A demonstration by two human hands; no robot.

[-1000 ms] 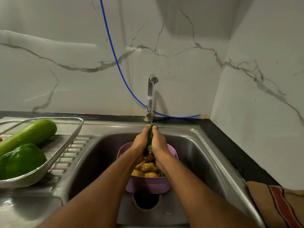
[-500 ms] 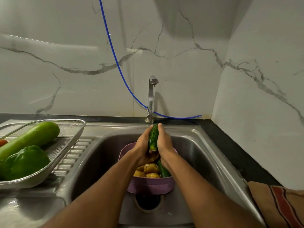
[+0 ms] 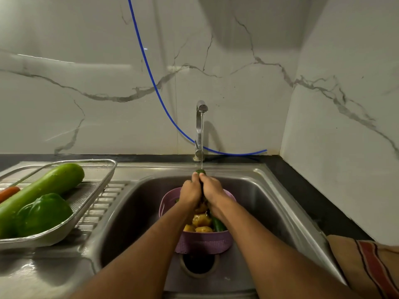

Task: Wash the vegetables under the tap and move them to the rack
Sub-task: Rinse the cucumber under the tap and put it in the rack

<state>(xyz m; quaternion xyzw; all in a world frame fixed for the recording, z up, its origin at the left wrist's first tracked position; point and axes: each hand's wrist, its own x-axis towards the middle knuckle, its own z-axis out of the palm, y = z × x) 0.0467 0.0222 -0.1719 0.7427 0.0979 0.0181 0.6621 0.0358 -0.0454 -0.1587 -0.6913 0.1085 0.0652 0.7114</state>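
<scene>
My left hand [image 3: 190, 192] and my right hand [image 3: 212, 189] are pressed together around a dark green cucumber [image 3: 200, 171], and only its top tip shows above my fingertips. Water runs from the steel tap [image 3: 201, 128] straight onto that tip. Below my hands sits a purple colander [image 3: 203, 241] in the sink [image 3: 269, 201], holding yellowish potatoes [image 3: 201, 220] and another green vegetable [image 3: 218, 224]. On the left, the metal rack [image 3: 95, 190] carries a long pale green gourd [image 3: 43, 188], a green bell pepper [image 3: 43, 214] and an orange carrot [image 3: 8, 193].
A blue hose [image 3: 151, 76] hangs down the marble wall and runs behind the tap. A striped cloth [image 3: 371, 264] lies on the dark counter at the right. The sink drain [image 3: 199, 264] opens in front of the colander.
My hands have slid up along the cucumber and closed over it, so much less of it shows than half a second ago. The view has shifted slightly.
</scene>
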